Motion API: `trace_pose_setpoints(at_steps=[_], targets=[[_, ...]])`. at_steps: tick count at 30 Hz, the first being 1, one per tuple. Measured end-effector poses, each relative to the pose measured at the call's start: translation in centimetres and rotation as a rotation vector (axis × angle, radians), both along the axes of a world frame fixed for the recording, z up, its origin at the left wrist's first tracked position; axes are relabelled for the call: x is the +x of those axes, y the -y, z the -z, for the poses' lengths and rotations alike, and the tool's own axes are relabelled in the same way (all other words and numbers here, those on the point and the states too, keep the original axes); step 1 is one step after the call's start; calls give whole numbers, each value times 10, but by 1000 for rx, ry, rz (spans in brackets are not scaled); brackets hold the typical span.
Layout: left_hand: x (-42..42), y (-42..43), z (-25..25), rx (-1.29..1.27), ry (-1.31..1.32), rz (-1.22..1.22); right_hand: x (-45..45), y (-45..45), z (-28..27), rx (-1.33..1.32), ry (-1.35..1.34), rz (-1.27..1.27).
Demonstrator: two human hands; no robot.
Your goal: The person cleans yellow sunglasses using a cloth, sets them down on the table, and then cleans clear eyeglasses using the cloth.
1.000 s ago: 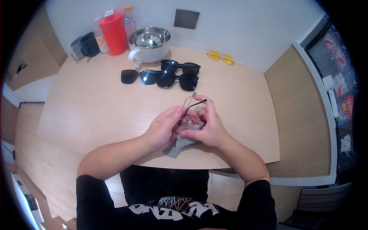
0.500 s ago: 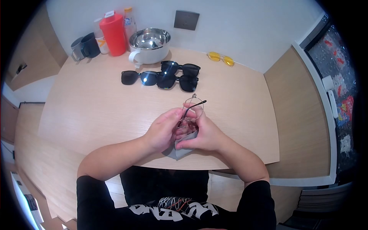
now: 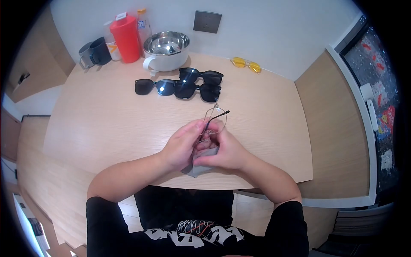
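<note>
"What's taking up the most room?"

"The pale wooden surface [image 3: 265, 124]. Toward its far edge a white bowl with a steel inside [image 3: 171, 63] is standing."

"And around the bowl?"

"A red tumbler [image 3: 126, 40] is standing just left of it, and an orange-capped bottle [image 3: 144, 26] is rising behind, between the two. Farther left of the bowl, a dark mug [image 3: 101, 52] and a grey mug [image 3: 85, 56] are sitting side by side."

"The hands?"

"Both are working on the near side of the bowl. The right hand [image 3: 231, 150] is gripping a grey cloth [image 3: 198, 170] in its fingers; the left hand's [image 3: 182, 145] fingers are grasping the wire-rimmed glasses [image 3: 219, 116], in front of the bowl and slightly right, a dark-tipped arm sticking out."

"Anything in the way?"

"Three pairs of dark sunglasses [image 3: 185, 90] are lying crowded together between bowl and hands. Yellow-lensed glasses [image 3: 246, 64] are lying right of the bowl, well apart from it."
</note>
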State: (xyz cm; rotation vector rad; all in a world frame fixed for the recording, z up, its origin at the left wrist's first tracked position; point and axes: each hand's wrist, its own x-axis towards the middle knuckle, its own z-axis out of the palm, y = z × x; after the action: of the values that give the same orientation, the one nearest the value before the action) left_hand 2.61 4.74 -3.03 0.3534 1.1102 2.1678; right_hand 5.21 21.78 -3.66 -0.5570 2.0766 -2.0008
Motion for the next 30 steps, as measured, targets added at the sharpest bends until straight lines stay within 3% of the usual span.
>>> trace_pose_setpoints(at_steps=[5,9,12,15,21,27,30], targets=[[-3,3,-2,97,11,-8,0,0,-6,-30,88,56],[3,-1,-14,-53,30,-69,-1,-2,-6,-137,63,190],[-1,0,-5,-55,-9,-62,-3,-1,-3,-18,-63,137],[-1,-1,-5,12,-14,-34,2,2,-8,8,13,23],[5,-3,-16,30,-26,-91,-5,-1,4,85,-19,173],[2,-2,-6,12,-69,-76,1,7,-6,34,-67,63],[2,-2,-7,6,-82,-96,0,2,-6,103,-15,180]])
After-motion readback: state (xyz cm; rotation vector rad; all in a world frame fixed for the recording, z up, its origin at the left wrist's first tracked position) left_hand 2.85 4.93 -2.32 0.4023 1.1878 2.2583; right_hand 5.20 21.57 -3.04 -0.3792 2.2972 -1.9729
